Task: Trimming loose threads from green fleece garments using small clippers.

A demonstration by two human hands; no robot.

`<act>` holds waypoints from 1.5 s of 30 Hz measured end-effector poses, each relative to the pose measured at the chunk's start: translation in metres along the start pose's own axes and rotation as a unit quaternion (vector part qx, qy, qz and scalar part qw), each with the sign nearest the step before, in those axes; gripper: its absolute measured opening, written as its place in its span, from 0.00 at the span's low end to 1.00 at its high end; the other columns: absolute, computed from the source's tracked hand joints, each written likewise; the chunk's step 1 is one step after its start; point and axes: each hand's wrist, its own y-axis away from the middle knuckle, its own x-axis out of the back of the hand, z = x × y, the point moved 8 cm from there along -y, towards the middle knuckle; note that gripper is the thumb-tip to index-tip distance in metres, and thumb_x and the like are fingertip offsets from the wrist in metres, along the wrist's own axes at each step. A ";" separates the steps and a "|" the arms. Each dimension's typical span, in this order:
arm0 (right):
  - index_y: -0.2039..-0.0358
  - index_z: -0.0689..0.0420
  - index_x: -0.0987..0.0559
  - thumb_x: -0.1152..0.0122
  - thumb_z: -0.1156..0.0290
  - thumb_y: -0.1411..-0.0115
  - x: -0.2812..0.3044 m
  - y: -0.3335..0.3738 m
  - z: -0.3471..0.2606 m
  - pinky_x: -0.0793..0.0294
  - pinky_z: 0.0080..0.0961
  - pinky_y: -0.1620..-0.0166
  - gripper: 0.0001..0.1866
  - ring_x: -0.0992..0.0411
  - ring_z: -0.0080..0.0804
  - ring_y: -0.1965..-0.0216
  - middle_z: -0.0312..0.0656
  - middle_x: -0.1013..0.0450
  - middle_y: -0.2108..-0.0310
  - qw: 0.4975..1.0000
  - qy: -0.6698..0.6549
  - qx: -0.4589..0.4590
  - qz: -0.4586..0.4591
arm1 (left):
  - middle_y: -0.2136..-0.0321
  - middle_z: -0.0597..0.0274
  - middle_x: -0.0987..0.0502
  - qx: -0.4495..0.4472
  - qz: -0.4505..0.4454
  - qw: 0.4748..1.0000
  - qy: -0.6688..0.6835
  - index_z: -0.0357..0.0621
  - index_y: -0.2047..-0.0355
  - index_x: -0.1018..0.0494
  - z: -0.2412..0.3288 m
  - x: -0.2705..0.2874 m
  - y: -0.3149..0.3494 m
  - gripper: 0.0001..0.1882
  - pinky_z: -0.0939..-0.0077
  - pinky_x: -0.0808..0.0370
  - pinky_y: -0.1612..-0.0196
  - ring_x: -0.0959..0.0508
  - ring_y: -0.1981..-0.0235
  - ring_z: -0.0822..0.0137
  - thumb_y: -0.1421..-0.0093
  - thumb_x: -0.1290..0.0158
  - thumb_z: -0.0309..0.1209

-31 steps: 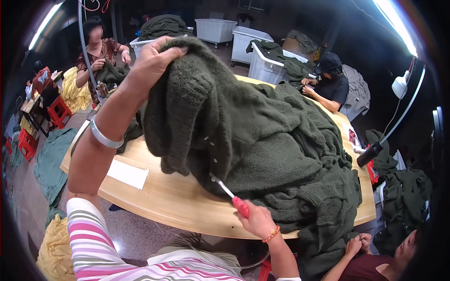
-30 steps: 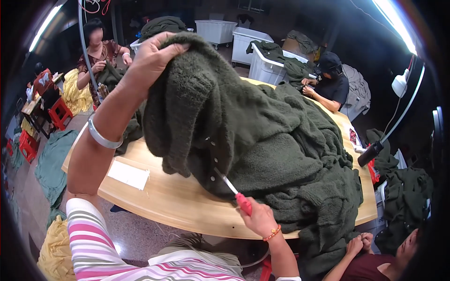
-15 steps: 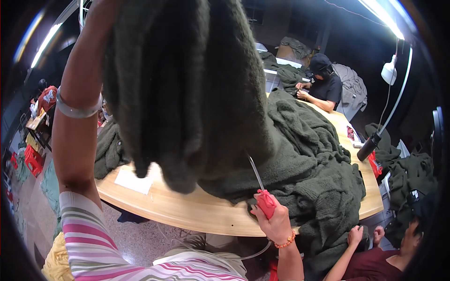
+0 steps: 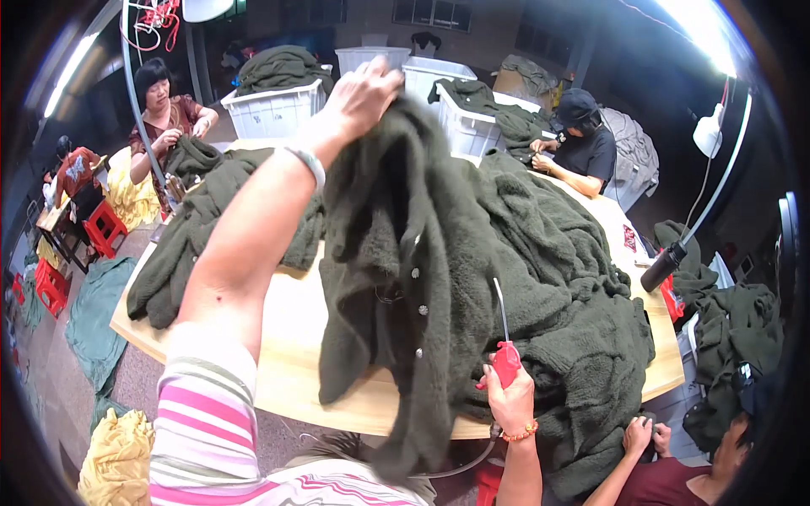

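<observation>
My left hand [image 4: 363, 93], raised and closed, grips a dark green fuzzy cardigan [image 4: 451, 244] near its top. The garment hangs down over the front edge of the table, with a row of shiny buttons showing along its front band. In my right hand [image 4: 511, 401] is a red air blow gun [image 4: 506, 364], its thin bent metal nozzle pointing up beside the cardigan, apart from my left hand. A hose runs from the gun's lower end down toward my lap. To the right lies a heap of dark green knitwear [image 4: 565, 312], just behind the gun.
More green garments [image 4: 190, 232] lie on the left of the wooden table [image 4: 291, 363]. Co-workers sit at the far left, far right and near right. White bins [image 4: 274, 111] stand behind. A lamp on a bent pole [image 4: 666, 266] rises at the right edge.
The cardigan has swung away from close in front of me, so its buttons and the far side now show. My left hand has come down into view; the blow gun has shifted slightly right.
</observation>
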 end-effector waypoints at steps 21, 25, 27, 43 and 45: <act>0.54 0.62 0.24 0.36 0.74 0.44 -0.055 0.028 -0.060 0.24 0.25 0.59 0.17 0.20 0.28 0.64 0.42 0.20 0.67 0.982 0.100 0.082 -0.139 | 0.69 0.64 0.23 0.606 -0.145 0.062 0.780 0.47 0.63 0.28 0.203 -0.078 0.331 0.05 0.83 0.20 0.74 0.19 0.69 0.65 0.37 0.45 0.29; 0.56 0.59 0.24 0.38 0.66 0.41 -0.055 -0.001 -0.005 0.25 0.31 0.69 0.15 0.22 0.34 0.75 0.44 0.22 0.76 0.995 0.029 -0.032 -0.089 | 0.72 0.68 0.25 0.595 -0.112 0.113 0.788 0.50 0.65 0.29 0.195 -0.072 0.329 0.04 0.88 0.27 0.79 0.24 0.76 0.75 0.38 0.44 0.29; 0.57 0.62 0.24 0.40 0.67 0.39 -0.039 -0.014 0.047 0.26 0.26 0.73 0.14 0.25 0.23 0.77 0.38 0.23 0.78 0.984 0.024 -0.131 -0.119 | 0.73 0.73 0.26 0.614 -0.090 0.183 0.762 0.52 0.66 0.30 0.180 -0.061 0.328 0.05 0.91 0.34 0.82 0.28 0.79 0.79 0.38 0.44 0.29; 0.53 0.62 0.25 0.39 0.72 0.41 -0.055 0.022 -0.042 0.24 0.25 0.65 0.16 0.20 0.32 0.71 0.43 0.22 0.72 0.982 0.152 0.050 -0.096 | 0.63 0.47 0.23 0.625 -0.008 0.024 0.780 0.33 0.62 0.28 0.168 -0.100 0.339 0.08 0.68 0.16 0.57 0.20 0.58 0.52 0.37 0.47 0.26; 0.55 0.58 0.24 0.39 0.69 0.42 -0.067 0.020 -0.038 0.24 0.31 0.64 0.14 0.21 0.42 0.71 0.48 0.23 0.74 0.967 0.219 0.011 -0.131 | 0.62 0.48 0.23 0.616 0.000 0.050 0.786 0.33 0.60 0.28 0.172 -0.108 0.346 0.08 0.66 0.17 0.56 0.20 0.57 0.52 0.36 0.48 0.25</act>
